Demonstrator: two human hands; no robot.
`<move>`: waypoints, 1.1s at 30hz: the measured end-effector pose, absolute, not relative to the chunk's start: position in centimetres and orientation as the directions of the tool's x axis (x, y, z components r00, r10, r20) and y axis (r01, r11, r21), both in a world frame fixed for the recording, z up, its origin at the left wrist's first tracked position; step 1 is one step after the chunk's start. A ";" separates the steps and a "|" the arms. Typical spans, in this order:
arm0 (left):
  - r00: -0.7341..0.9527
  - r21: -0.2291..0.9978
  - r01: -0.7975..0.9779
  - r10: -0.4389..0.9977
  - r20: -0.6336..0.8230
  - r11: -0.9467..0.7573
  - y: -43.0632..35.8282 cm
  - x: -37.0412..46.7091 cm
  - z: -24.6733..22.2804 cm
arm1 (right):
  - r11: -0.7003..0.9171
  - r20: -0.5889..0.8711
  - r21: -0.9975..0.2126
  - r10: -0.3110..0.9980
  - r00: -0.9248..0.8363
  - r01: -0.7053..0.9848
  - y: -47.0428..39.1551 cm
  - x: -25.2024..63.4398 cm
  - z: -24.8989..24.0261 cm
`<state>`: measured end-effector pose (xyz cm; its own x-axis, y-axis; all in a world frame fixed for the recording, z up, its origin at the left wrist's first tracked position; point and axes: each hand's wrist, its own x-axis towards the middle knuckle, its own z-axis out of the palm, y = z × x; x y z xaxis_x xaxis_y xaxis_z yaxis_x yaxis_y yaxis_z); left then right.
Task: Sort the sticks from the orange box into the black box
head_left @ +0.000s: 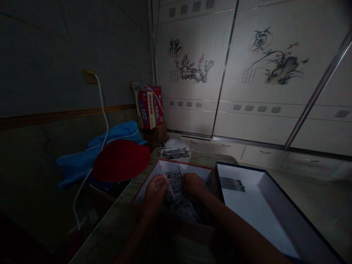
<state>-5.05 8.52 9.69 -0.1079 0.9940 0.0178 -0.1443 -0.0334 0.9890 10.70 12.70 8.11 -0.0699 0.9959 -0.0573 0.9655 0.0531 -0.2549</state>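
Observation:
My left hand (156,189) is closed, pinching a slim whitish stick (171,189) that looks like a pen tube; it slants down over a red-edged box (198,167). Inside that box lie many thin, pale and dark pieces (178,201), too dim to name. My right hand (194,183) is closed too, over the same box. A thin dark stick (180,172) rises beside its fingers, apparently in their grip. To the right stands a shallow white-lined box (255,209) with a dark rim. Several dark, slender pen-like sticks (232,184) lie side by side in it.
Behind the red-edged box, a white basket (176,154) holds more slim pieces. Everything stands on a stone-patterned table (214,156). To the left are a red round item (121,160), blue cloth (118,134) and a white cable (102,99). A printed carton (150,108) sits by the wardrobe (192,121).

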 end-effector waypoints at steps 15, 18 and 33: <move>-0.185 0.911 -0.411 0.982 -0.049 -0.032 7.3 -5.0 10.6 | 0.265 0.404 -0.707 0.913 0.066 0.656 -0.7 14.6 11.1; -0.143 0.917 -0.396 0.990 -0.021 -0.037 6.2 -4.3 10.9 | 0.252 0.394 -0.798 0.905 0.158 0.548 -3.6 15.6 9.7; 0.345 0.549 0.531 0.756 0.556 -0.646 3.0 -4.3 12.0 | 0.276 0.608 -0.618 0.761 0.225 0.736 -7.5 19.2 12.5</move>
